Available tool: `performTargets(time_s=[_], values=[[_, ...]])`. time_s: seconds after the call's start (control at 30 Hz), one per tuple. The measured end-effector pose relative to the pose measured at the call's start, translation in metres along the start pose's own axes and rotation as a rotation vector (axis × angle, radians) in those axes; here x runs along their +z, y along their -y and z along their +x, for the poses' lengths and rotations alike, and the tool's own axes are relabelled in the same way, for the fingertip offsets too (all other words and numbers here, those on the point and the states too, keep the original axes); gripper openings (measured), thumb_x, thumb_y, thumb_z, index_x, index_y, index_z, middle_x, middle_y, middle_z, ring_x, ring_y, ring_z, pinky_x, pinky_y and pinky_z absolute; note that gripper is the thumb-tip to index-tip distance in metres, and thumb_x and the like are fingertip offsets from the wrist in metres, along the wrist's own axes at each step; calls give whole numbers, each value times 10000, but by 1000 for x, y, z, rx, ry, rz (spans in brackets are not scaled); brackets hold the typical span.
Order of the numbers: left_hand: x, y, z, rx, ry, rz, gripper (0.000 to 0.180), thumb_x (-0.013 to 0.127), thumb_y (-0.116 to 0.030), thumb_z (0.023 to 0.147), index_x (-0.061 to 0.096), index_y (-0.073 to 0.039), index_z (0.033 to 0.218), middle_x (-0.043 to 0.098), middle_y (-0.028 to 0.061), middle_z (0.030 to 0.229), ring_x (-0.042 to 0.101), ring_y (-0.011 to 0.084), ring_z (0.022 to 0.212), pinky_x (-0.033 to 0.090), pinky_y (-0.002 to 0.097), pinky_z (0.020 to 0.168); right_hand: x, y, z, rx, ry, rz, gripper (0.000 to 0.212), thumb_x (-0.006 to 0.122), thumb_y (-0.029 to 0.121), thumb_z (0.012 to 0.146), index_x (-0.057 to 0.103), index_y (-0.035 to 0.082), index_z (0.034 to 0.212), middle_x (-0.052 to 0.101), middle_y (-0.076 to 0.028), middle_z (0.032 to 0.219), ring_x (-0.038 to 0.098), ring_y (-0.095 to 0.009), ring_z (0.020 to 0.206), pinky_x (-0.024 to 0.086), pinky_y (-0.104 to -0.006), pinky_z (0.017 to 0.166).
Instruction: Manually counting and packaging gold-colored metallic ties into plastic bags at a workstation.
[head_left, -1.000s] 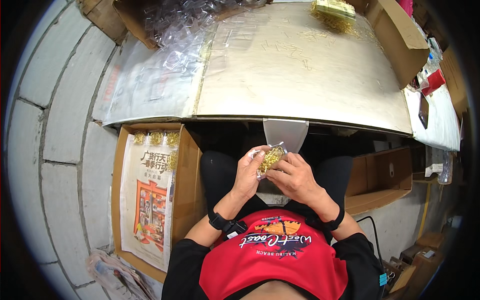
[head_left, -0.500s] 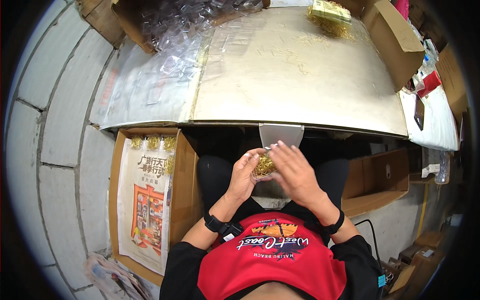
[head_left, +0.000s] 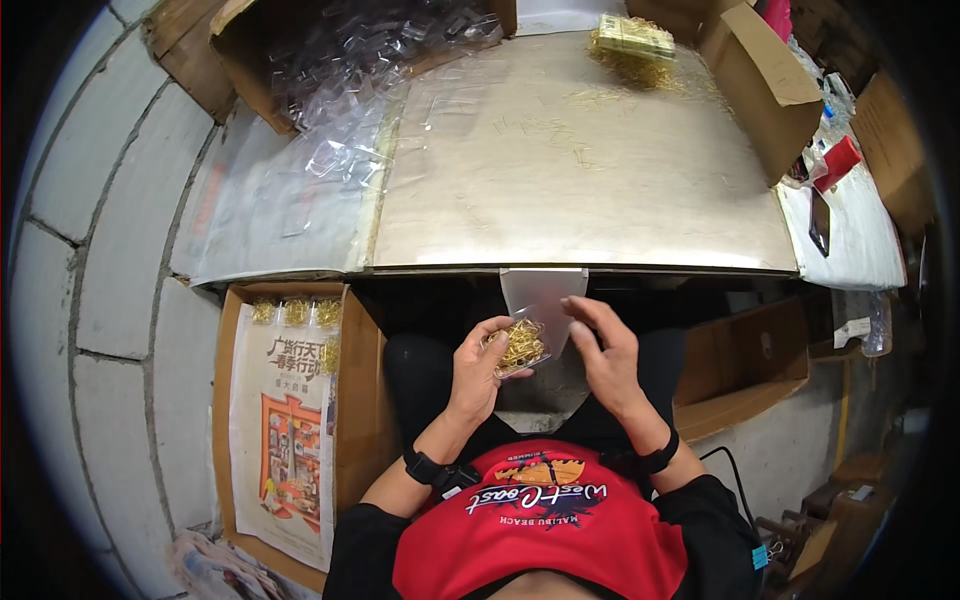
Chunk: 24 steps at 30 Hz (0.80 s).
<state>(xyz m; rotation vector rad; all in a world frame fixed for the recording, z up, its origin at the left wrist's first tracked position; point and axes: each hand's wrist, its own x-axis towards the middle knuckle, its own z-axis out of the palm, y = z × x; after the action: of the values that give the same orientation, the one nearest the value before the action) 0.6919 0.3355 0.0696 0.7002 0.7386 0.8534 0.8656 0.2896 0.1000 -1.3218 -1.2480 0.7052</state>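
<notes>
A small clear plastic box (head_left: 541, 358) filled with thin gold-coloured metal wire pieces (head_left: 519, 344) is in front of my body, above my lap. My left hand (head_left: 477, 370) grips it from the left, thumb over the near side. Just to the right of the box, my right hand (head_left: 608, 362) has its fingers curved and thumb apart, holding nothing that I can see. The exact kind of the wire pieces is too small to make out.
A worktable (head_left: 570, 190) lies ahead, with scattered wire pieces. On it are a heap of clear plastic boxes (head_left: 370, 90), a gold pile (head_left: 640, 65) and a phone (head_left: 820, 222). At left a carton (head_left: 362, 400) holds filled boxes (head_left: 295, 312) on printed paper; another carton (head_left: 745, 370) is at right.
My right hand has moved away from the box to the right, and its fingers have spread. More of the box's gold contents now show. The whole view has shifted slightly.
</notes>
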Motion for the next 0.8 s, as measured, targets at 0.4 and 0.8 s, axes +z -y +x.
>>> performTargets(time_s=[0.4,0.8], values=[[89,19,-3,-9,-64,138,258,472,-182,952,492,17,1114,614,153,984,666,209,761,580,275,480,-66,-27,1,512,161,505,134,668,136,810,614,23,763,590,-23,652,547,-76,556,419,-215,473],[106,35,4,-43,2,128,250,523,-200,928,486,-40,1116,600,97,971,651,176,736,571,254,458,-91,-19,-9,368,91,256,216,671,170,787,539,2,757,529,-29,640,499,-91,595,409,-264,520]])
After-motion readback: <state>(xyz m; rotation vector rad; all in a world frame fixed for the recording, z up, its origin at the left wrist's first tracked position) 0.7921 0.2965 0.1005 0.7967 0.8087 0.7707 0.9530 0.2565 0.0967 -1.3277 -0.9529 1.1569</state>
